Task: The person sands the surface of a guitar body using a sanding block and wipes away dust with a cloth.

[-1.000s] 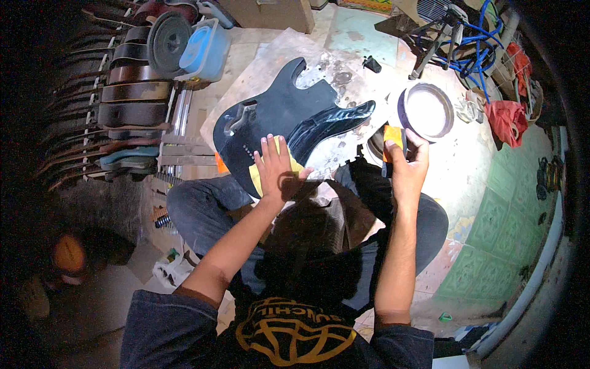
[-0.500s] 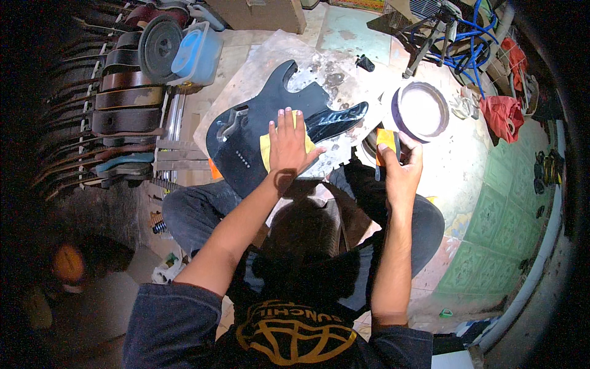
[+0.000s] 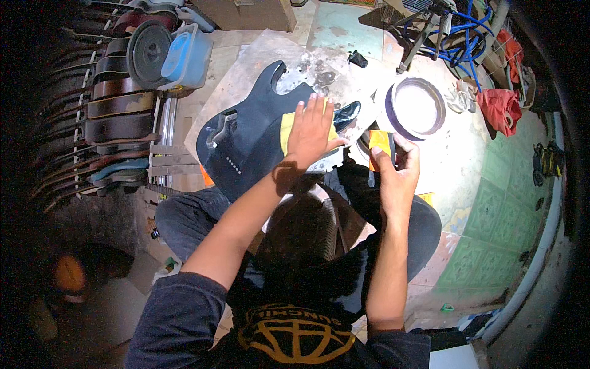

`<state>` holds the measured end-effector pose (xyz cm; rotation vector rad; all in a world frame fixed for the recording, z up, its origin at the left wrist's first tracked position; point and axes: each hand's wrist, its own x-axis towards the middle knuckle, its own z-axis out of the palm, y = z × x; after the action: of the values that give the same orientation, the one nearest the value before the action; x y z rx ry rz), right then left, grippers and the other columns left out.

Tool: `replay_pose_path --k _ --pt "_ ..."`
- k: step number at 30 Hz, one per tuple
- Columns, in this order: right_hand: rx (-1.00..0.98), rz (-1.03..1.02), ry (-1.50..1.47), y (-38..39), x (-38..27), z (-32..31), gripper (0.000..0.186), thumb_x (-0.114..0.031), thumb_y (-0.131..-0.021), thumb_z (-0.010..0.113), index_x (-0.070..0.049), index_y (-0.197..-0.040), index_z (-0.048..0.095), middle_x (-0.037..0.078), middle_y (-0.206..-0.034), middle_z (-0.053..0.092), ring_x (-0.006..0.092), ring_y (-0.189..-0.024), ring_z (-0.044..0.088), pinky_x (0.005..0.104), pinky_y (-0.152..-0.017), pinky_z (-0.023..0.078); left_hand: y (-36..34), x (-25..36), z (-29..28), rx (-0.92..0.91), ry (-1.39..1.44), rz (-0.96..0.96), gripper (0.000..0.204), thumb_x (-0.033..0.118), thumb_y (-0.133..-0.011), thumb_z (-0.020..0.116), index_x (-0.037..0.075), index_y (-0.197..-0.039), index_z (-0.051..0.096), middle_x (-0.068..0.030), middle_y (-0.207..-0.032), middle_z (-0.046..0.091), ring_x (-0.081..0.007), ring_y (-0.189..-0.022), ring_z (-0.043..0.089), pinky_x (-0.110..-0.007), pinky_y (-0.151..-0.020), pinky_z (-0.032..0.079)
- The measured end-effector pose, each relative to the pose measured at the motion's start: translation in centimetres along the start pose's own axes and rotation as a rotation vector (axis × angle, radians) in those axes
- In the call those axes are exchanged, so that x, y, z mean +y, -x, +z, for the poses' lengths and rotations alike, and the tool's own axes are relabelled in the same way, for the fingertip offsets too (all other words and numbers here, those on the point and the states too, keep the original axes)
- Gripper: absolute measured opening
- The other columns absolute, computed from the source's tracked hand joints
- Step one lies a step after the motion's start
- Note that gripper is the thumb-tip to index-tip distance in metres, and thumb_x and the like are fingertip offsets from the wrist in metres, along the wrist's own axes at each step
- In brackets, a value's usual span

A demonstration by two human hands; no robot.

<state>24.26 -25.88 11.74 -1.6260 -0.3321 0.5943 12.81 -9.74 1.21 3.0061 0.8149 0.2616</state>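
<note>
My nearer left hand (image 3: 310, 134) spreads flat over yellow sheet (image 3: 287, 129) on guitar body (image 3: 252, 126), slanting lengthwise away from left corner of mat (image 3: 230, 80); right hand (image 3: 399, 172) pinches orange block (image 3: 379, 139).

Guitar body (image 3: 246, 132): smooth black, matt over most of the face — glossy at the right-hand horn (image 3: 351, 112). Yellow sheet (image 3: 287, 132): matt; paper or cloth, not determinable. Container (image 3: 198, 66): smooth, translucent blue plastic. Box (image 3: 249, 15): brown cardboard, matt. Red cloth (image 3: 499, 112): matt, creased. Green tiles (image 3: 501, 194): relief-patterned.
</note>
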Motion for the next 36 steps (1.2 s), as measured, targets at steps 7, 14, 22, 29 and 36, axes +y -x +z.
replay_pose_path --k 7,14,22,29,36 --pt "-0.008 0.028 -0.054 0.7 -1.8 -0.2 0.035 0.000 -0.084 0.072 0.002 -0.115 0.055 0.011 -0.109 0.061 0.0161 -0.099 0.059 0.0309 -0.088 0.050 -2.1 2.0 0.8 0.076 0.005 -0.021 0.097 0.061 -0.077 0.073 -0.001 -0.145 0.042 -0.0186 -0.143 0.051 -0.0324 -0.136 0.046 -0.050 -0.114 0.032" --pt "-0.009 0.047 -0.118 0.8 -2.5 -0.7 0.037 0.001 -0.086 0.070 0.003 -0.118 0.053 0.012 -0.111 0.060 0.0164 -0.100 0.060 0.0305 -0.089 0.051 -3.7 3.2 0.6 0.092 0.063 -0.062 0.089 0.053 -0.078 0.075 -0.001 -0.143 0.045 -0.0141 -0.130 0.058 -0.0281 -0.124 0.054 -0.046 -0.105 0.039" --pt "-0.018 0.057 -0.210 0.9 -2.9 -0.9 0.038 0.002 -0.087 0.070 0.003 -0.121 0.052 0.012 -0.113 0.060 0.0155 -0.101 0.060 0.0300 -0.090 0.051 -5.8 4.2 0.7 0.020 0.105 -0.092 0.069 0.040 -0.082 0.074 0.004 -0.136 0.051 -0.0125 -0.112 0.062 -0.0284 -0.104 0.060 -0.043 -0.090 0.044" --pt "-0.006 0.084 -0.252 1.1 -3.2 -0.8 0.039 0.002 -0.087 0.070 0.002 -0.121 0.052 0.010 -0.113 0.061 0.0145 -0.101 0.060 0.0295 -0.090 0.050 -8.1 5.3 0.9 -0.100 0.082 -0.144 0.040 0.035 -0.083 0.075 0.009 -0.111 0.063 -0.0119 -0.099 0.065 -0.0295 -0.096 0.064 -0.044 -0.085 0.048" --pt "-0.008 0.069 -0.244 0.9 -2.9 -0.9 0.039 0.002 -0.087 0.070 0.002 -0.121 0.052 0.011 -0.114 0.061 0.0152 -0.102 0.060 0.0296 -0.091 0.050 -10.3 5.5 1.6 -0.149 0.086 -0.222 0.030 0.036 -0.082 0.075 0.010 -0.096 0.071 -0.0128 -0.098 0.070 -0.0300 -0.095 0.068 -0.046 -0.082 0.051"
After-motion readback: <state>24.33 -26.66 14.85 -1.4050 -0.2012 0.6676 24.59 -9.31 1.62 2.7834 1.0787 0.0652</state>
